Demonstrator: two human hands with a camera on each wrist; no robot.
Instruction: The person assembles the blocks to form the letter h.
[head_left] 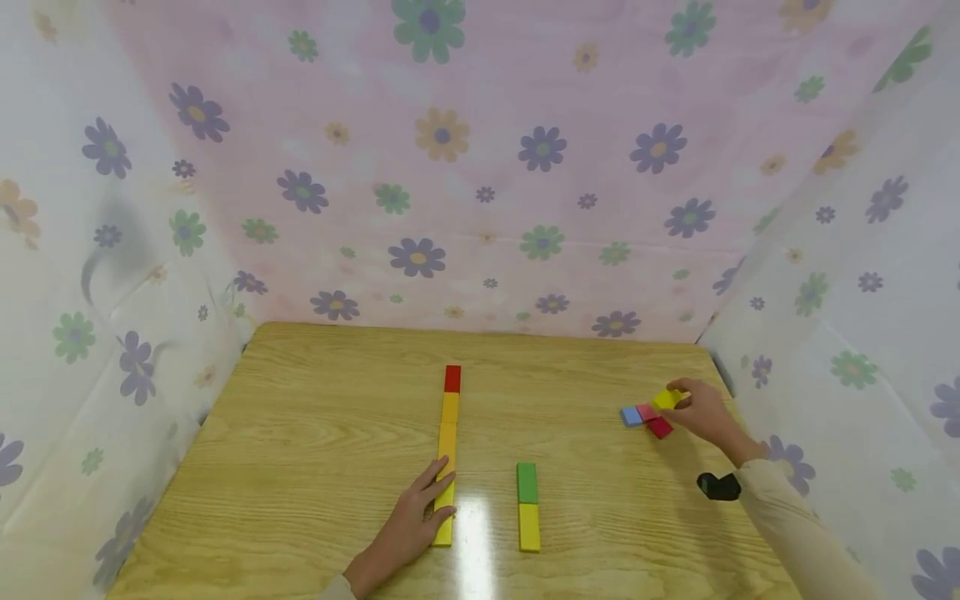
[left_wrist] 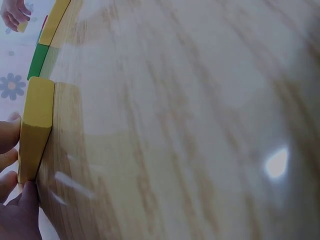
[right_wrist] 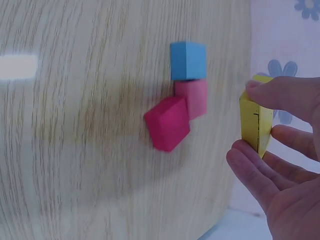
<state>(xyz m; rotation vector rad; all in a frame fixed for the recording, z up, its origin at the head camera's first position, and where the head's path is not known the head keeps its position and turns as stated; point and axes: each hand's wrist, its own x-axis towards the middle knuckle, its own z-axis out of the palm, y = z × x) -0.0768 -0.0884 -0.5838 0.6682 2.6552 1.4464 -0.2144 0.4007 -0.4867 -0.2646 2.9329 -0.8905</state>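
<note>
1. Table: the row points at its far edge.
2. Left hand: loosely spread, touching the row; best kept light.
3. Right hand: pinches a yellow block near the far right corner; keep clear of the pink block.

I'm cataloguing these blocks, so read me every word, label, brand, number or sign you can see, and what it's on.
No readable text anywhere.
Yellow block in the right hand: a thin dark mark on its side, too unclear to read; I can't tell whether it is writing.
Black object by the right sleeve: too small to make out any lettering.
</note>
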